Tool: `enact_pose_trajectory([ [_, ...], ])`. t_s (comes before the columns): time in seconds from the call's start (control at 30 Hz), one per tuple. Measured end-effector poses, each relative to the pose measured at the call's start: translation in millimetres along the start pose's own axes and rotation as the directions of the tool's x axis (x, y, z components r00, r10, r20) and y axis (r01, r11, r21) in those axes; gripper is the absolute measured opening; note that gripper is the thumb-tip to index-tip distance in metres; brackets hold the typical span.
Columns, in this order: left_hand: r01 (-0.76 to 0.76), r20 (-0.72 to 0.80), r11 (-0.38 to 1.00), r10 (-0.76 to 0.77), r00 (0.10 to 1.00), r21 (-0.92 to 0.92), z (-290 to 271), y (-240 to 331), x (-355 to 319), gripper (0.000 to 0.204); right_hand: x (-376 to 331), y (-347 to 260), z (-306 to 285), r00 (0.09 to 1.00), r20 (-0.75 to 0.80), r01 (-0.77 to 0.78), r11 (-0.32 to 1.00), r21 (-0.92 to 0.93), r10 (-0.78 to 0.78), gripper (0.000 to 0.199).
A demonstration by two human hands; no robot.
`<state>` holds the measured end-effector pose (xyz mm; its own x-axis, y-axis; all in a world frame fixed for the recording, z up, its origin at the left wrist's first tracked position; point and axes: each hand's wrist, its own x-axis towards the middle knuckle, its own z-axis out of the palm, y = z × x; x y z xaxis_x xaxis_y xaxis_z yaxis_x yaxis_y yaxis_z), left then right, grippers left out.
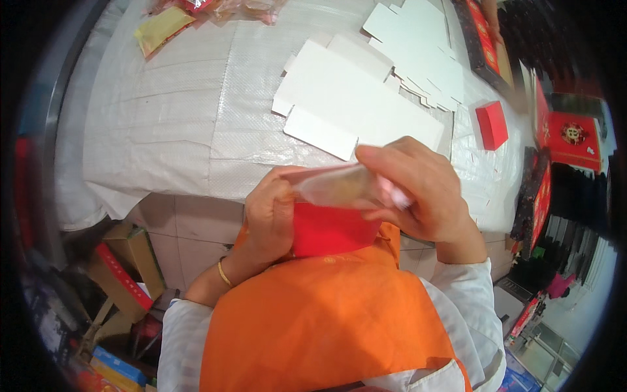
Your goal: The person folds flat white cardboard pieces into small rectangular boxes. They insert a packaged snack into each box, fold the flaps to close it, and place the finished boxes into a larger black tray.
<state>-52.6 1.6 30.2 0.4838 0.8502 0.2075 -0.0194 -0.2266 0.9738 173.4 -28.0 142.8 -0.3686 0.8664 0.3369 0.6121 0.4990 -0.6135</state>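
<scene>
A broad table covered in creased white woven plastic sheeting carries the things, the cover hanging in a fold at its near left corner. Toward the middle, reaching the near edge, lie flat white cardboard blanks with cut flaps (how many are layered there cannot be told); just beyond and to the right spreads a pile of notched white cardboard sheets, their edges slightly out of line. A flat yellow packet rests at the far left, near shiny clear-and-red plastic packets cut off by the view's upper edge. On the right sits a small plain red box.
</scene>
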Motion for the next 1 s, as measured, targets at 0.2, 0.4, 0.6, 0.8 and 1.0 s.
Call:
enact_pose_trajectory([
  [0.2,-0.1,0.061,0.986,0.109,0.992,-0.134,6.1,0.9,-20.8,0.059,-30.2,-11.5,8.2,0.996,-0.078,-0.05,0.999,0.001,0.05,0.056],
  [0.4,-0.208,0.107,0.969,0.223,0.969,-0.136,7.2,10.7,-34.6,0.053,-49.5,-26.5,1.3,0.994,-0.039,-0.101,0.994,-0.031,0.1,0.048],
  [0.6,-0.278,0.088,0.93,0.306,0.948,-0.24,16.2,19.7,-29.9,0.045,-67.7,-36.7,1.3,0.989,-0.074,-0.131,0.991,-0.026,0.129,0.047],
  [0.8,-0.212,0.141,0.955,0.244,0.959,-0.209,17.4,21.3,-33.1,0.04,-71.3,-41.2,-0.7,0.992,-0.024,-0.126,0.992,0.021,0.127,0.042],
  [1.0,-0.161,0.241,0.972,0.201,0.949,-0.173,21.9,37.2,-32.8,0.007,-59.5,-36.4,0.5,0.997,0.081,0.009,0.997,-0.071,-0.003,0.034],
])
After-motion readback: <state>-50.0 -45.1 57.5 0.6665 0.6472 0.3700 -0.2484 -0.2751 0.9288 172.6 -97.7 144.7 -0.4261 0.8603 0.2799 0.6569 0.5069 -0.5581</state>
